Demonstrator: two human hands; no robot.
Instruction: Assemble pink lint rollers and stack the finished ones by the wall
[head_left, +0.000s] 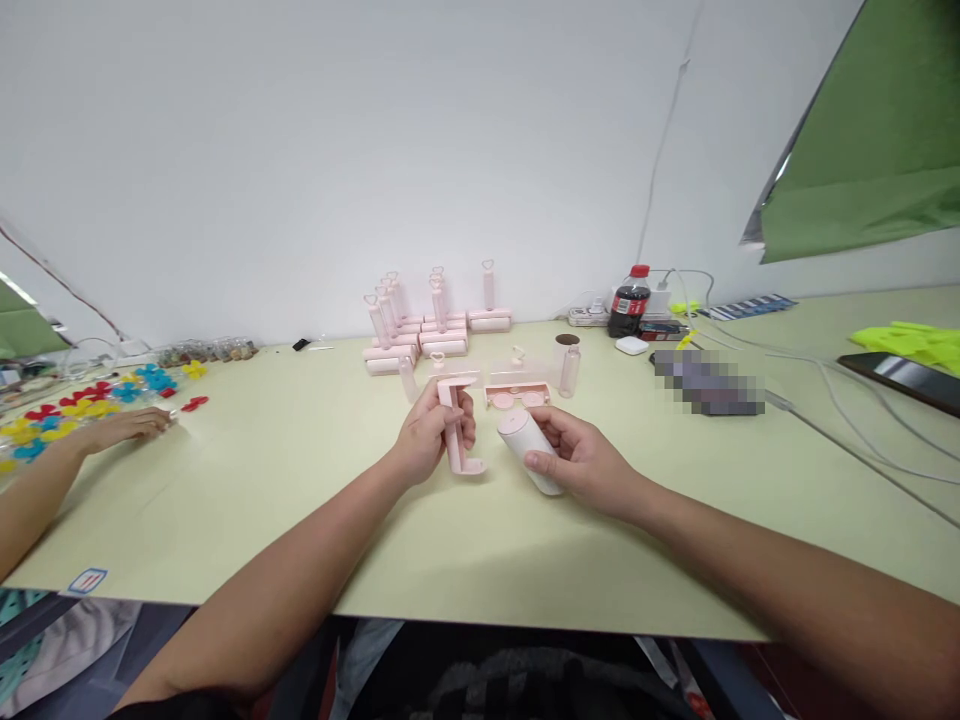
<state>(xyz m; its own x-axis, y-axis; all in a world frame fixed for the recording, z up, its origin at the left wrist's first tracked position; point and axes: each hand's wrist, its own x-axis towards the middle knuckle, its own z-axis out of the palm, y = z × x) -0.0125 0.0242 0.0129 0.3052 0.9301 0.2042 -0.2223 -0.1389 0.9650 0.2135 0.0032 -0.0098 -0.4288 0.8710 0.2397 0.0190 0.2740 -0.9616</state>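
My left hand [435, 435] is closed on a pink C-shaped lint roller frame [454, 440], which it holds upright with the hollow side facing right. My right hand [581, 458] grips a white lint roll [534, 455] by its side; the roll is tilted, its pale pink end pointing up and left. A small gap separates the roll from the frame. Just behind them lies an open pink case part [517, 397] with round shapes inside. A clear pink handle [569, 372] stands to its right, in front of a brown cardboard tube [567, 341].
Several pink lint rollers [394, 357] with heart-looped handles stand by the wall. To the right are a cola bottle [630, 302], a white case [631, 345], cables and a blurred-out object [705, 383]. At left, another person's hand [135, 428] reaches among colourful flower-shaped pieces [90, 400].
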